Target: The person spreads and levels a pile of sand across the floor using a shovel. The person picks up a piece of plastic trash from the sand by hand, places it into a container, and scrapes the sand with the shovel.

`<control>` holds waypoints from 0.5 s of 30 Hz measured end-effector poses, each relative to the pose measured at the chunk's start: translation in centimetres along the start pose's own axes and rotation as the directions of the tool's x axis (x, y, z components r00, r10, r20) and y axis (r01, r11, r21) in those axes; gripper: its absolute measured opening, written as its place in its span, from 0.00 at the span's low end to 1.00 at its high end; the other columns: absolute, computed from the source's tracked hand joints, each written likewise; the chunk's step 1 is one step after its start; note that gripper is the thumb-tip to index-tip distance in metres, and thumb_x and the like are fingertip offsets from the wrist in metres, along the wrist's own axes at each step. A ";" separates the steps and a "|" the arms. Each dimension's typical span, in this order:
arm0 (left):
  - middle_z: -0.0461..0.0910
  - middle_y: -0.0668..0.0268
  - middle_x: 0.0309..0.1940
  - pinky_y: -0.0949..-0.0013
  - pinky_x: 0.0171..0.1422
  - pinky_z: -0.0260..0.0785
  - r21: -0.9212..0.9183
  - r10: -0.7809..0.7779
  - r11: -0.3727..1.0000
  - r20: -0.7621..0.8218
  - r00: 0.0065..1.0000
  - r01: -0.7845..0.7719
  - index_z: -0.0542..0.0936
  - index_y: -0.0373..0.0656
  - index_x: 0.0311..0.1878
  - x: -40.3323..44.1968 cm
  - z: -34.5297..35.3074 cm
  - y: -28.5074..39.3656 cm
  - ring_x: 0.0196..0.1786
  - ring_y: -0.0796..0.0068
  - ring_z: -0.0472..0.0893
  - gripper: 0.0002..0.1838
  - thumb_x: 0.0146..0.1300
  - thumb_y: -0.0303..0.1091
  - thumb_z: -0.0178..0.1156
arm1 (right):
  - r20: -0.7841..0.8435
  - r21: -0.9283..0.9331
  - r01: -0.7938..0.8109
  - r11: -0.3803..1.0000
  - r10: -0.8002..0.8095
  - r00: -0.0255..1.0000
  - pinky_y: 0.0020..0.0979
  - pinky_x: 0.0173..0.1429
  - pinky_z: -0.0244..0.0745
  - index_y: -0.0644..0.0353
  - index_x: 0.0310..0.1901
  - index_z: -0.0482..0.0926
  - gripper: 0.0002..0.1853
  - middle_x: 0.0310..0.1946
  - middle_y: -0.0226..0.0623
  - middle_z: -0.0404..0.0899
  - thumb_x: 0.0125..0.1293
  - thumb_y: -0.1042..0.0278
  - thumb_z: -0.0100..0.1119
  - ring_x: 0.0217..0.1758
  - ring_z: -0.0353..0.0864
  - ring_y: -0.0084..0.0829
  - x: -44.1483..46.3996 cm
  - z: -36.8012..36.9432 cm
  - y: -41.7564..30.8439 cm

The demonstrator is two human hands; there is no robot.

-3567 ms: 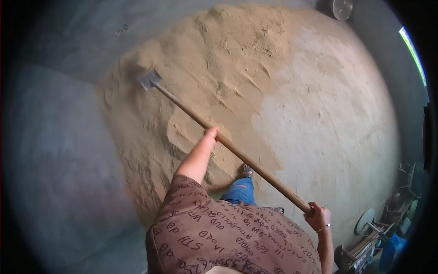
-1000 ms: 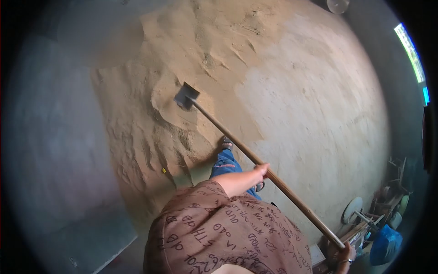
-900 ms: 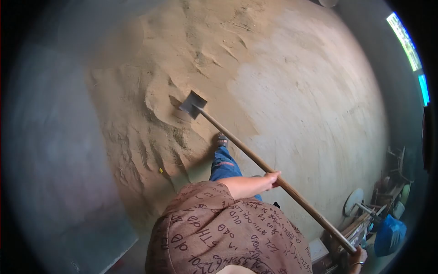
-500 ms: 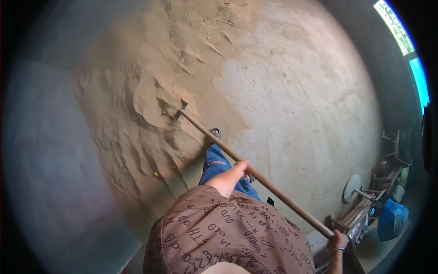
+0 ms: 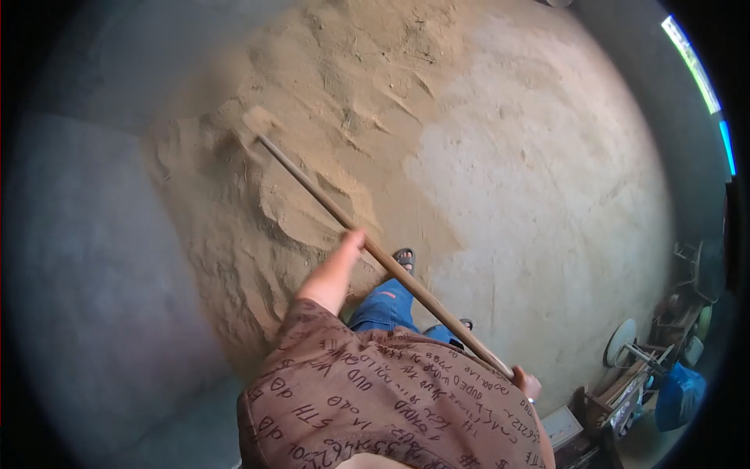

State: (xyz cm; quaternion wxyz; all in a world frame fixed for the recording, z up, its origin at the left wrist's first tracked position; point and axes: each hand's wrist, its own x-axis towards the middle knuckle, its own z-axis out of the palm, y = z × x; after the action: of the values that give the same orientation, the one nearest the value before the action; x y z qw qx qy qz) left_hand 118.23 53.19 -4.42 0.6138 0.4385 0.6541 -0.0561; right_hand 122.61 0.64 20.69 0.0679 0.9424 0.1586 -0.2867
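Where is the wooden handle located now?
In the head view, the wooden handle slants from the sand at upper left, through the left hand, to the right hand at lower right.

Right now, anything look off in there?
Possibly: at lower right, a pale, round-topped stool seems to lie on its side rather than upright, near a blue plastic bag. Nothing odd along the long wooden handle; its far end is unclear.

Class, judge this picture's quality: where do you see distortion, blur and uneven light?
Head view: corners black, the right-hand wall bowed as by a fisheye lens; left hand blurred; sand smeared near the far end of the wooden handle; the bright opening glaring at right, the left side dim and hazy.
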 end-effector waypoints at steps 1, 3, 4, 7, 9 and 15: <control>0.73 0.59 0.39 0.68 0.35 0.70 -0.061 0.090 0.994 -0.089 0.992 -0.095 0.68 0.36 0.46 3.3 -2.4 2.6 0.38 0.71 0.74 0.22 0.48 0.39 0.55 | 0.005 0.029 0.053 0.998 -0.053 0.999 0.37 0.25 0.70 0.47 0.27 0.74 0.07 0.17 0.37 0.75 0.41 0.65 0.54 0.21 0.75 0.41 1.5 -2.3 -3.6; 0.72 0.56 0.40 0.70 0.38 0.68 -0.055 0.156 0.984 -0.188 0.970 -0.169 0.66 0.32 0.48 3.8 -6.5 9.9 0.39 0.68 0.74 0.26 0.48 0.40 0.56 | 0.036 0.112 0.186 0.976 -0.191 0.981 0.38 0.26 0.70 0.48 0.30 0.73 0.09 0.18 0.39 0.75 0.42 0.65 0.54 0.22 0.75 0.41 2.9 -6.8 -8.3; 0.72 0.56 0.40 0.69 0.39 0.68 -0.176 0.151 0.965 -0.235 0.960 -0.195 0.65 0.32 0.48 2.0 -7.6 12.9 0.38 0.68 0.74 0.27 0.48 0.41 0.56 | 0.061 0.170 0.259 0.951 -0.272 0.960 0.39 0.27 0.70 0.48 0.31 0.73 0.10 0.18 0.39 0.75 0.43 0.66 0.54 0.22 0.76 0.41 2.8 -8.9 -9.6; 0.72 0.57 0.37 0.66 0.37 0.68 -0.290 0.096 0.949 -0.111 0.989 -0.124 0.69 0.34 0.42 0.2 -7.7 13.4 0.35 0.65 0.74 0.22 0.46 0.40 0.55 | 0.072 0.234 0.325 0.916 -0.350 0.934 0.39 0.27 0.70 0.49 0.33 0.71 0.13 0.19 0.40 0.75 0.41 0.67 0.54 0.22 0.76 0.41 2.2 -11.2 -9.4; 0.72 0.59 0.35 0.64 0.35 0.68 -0.289 0.027 0.957 0.072 0.997 -0.005 0.71 0.37 0.35 1.9 -5.8 9.5 0.32 0.64 0.74 0.15 0.44 0.37 0.54 | 0.036 0.199 0.285 0.938 -0.298 0.954 0.38 0.28 0.70 0.48 0.33 0.71 0.13 0.18 0.39 0.75 0.40 0.68 0.55 0.23 0.76 0.41 1.3 -10.4 -7.0; 0.72 0.63 0.18 0.64 0.29 0.68 -0.480 -0.157 0.827 0.302 0.940 0.292 0.70 0.44 0.22 -6.5 10.5 -8.5 0.21 0.68 0.72 0.06 0.43 0.34 0.54 | -0.116 -0.108 -0.066 0.992 0.053 0.992 0.40 0.28 0.68 0.47 0.26 0.72 0.09 0.18 0.37 0.74 0.38 0.69 0.55 0.25 0.75 0.42 -5.6 -5.6 8.9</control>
State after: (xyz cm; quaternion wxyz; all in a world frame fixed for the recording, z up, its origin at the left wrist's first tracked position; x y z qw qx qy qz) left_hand 119.80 38.28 -5.35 0.7750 0.1658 0.6098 -0.0051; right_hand 124.11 -7.96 28.75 0.1200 0.9561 0.1499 -0.2214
